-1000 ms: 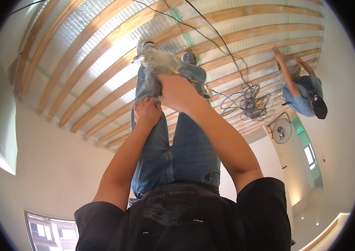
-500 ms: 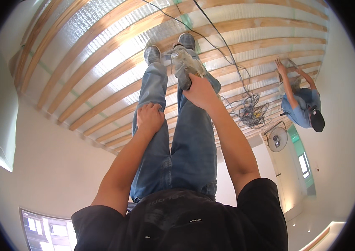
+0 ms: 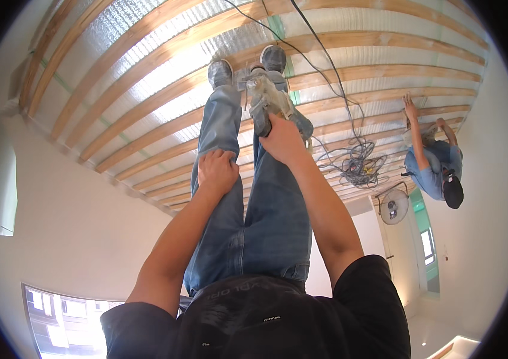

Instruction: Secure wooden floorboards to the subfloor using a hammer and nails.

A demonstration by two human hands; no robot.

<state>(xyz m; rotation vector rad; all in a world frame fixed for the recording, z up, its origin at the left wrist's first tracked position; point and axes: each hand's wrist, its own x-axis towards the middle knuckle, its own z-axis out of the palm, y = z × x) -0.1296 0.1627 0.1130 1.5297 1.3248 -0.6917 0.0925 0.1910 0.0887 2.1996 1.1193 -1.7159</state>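
Observation:
My left hand [image 3: 218, 172] rests on my left leg near the knee, its fingers laid over the jeans [image 3: 218, 131] and holding nothing. In my right hand [image 3: 282, 139] is the dark handle of a dust-covered power tool [image 3: 269, 93]. That tool has a pale, dirty body and sits in front of my right shin, just short of my shoes [image 3: 273, 58]. Its exact kind and working end are hard to make out. Under my feet run wooden joists [image 3: 206, 78] with silvery foil sheeting [image 3: 170, 107] between them.
Two dark cables [image 3: 325, 51] cross the joists, and a tangled cable heap [image 3: 361, 167] lies to the right. Beyond it, a co-worker [image 3: 436, 164] in blue crouches with both hands toward the joists. A round fan [image 3: 394, 207] stands near a doorway. A white wall [image 3: 80, 209] is at the left.
The view has shifted slightly, so the fan and co-worker appear lower in it. The co-worker's hands have moved farther apart. My left hand stays on my leg, my right on the tool.

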